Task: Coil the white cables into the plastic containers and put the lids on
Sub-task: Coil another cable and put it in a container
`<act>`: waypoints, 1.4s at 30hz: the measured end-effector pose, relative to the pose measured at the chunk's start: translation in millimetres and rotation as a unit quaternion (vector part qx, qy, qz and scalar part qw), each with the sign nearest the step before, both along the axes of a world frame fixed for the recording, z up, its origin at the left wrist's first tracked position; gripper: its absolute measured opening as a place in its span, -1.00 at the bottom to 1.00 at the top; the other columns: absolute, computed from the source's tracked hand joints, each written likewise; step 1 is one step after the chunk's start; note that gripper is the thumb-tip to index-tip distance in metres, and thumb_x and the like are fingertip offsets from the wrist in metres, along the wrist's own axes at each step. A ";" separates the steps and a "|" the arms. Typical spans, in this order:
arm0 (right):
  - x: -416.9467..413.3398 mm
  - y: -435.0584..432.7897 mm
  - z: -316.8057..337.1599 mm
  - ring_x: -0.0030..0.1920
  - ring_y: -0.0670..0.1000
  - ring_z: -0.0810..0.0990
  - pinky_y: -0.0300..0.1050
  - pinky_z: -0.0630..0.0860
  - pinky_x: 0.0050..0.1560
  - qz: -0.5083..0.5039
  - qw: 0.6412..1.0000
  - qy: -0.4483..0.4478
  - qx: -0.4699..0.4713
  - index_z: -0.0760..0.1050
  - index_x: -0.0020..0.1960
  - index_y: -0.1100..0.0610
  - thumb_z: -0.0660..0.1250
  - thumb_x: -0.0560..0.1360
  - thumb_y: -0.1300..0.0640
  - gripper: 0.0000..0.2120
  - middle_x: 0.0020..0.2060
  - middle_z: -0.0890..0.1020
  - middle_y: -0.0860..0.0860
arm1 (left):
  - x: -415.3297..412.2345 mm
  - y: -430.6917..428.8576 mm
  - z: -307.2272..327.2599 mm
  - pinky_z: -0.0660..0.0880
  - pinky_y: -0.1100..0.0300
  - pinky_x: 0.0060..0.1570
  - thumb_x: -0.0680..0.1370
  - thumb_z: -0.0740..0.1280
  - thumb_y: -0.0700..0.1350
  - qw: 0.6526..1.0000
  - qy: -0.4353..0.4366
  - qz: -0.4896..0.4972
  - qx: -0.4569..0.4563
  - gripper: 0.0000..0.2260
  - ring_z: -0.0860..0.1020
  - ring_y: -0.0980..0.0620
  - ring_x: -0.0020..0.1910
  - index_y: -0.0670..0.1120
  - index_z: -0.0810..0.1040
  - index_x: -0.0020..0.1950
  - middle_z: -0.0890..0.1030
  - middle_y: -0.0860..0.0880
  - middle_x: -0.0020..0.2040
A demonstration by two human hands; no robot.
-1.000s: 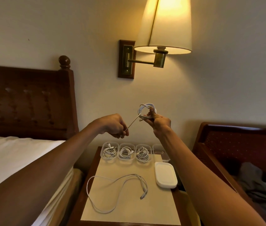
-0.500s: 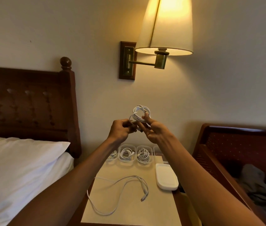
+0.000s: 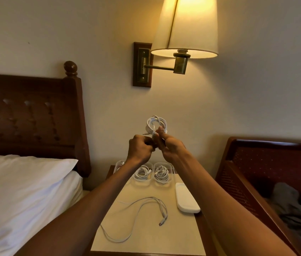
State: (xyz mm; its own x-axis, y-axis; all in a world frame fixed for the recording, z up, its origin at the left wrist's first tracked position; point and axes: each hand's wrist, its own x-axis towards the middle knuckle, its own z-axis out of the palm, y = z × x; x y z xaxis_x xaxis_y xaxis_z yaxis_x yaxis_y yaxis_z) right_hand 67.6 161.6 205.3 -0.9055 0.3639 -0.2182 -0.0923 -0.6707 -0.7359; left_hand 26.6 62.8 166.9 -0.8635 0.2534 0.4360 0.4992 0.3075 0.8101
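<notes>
Both hands are raised at centre frame, above the nightstand. The right hand is closed around the lower part of a coiled white cable, the loops standing above its fingers. The left hand is closed just beside it, fingers pinched at the coil's lower edge; what exactly it pinches cannot be told. On the nightstand, lower centre, a second white cable lies loose and uncoiled. Behind it, open clear containers each hold a coiled cable; a further one at left is partly hidden by the left forearm. A white lid lies flat to their right.
</notes>
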 end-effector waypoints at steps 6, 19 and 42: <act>1.1 12.4 3.2 -0.15 0.06 0.66 -0.26 0.60 -0.33 -0.001 0.999 0.014 0.034 0.54 0.10 0.42 0.41 0.49 0.26 -0.73 -0.02 0.64 0.26 | -10.1 3.8 9.0 0.63 0.06 0.07 0.51 0.40 -0.38 0.952 -0.184 -0.067 0.236 -0.87 0.68 -0.09 -0.06 -0.27 0.67 0.03 0.70 -0.20 -0.09; 4.6 14.7 -5.3 -0.11 0.07 0.70 -0.18 0.65 -0.11 0.010 0.992 0.001 0.129 0.59 0.06 0.40 0.45 0.46 0.20 -0.71 -0.03 0.68 0.26 | -11.9 -31.4 28.1 0.36 0.08 0.10 0.50 0.43 -0.07 0.912 -0.268 -0.275 0.147 -0.72 0.58 -0.03 0.12 -0.20 0.67 0.14 0.67 -0.16 0.08; 7.8 13.0 -11.7 -0.10 0.19 0.71 -0.05 0.67 -0.13 -0.003 0.968 0.043 0.249 0.52 -0.01 0.34 0.47 0.44 0.21 -0.76 -0.12 0.66 0.26 | -8.6 -28.9 42.2 0.47 0.16 -0.12 0.48 0.36 -0.33 0.928 -0.281 -0.172 0.174 -0.88 0.53 -0.04 -0.09 -0.28 0.63 -0.02 0.59 -0.16 -0.12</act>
State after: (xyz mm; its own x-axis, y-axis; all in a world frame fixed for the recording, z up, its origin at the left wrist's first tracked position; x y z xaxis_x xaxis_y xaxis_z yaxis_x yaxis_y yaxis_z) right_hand 75.4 174.6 193.6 -0.9101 0.4098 0.0609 -0.1696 -0.2342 -0.9573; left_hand 17.9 33.9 209.1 -0.8737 0.4840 0.0484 -0.0121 -0.1211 0.9926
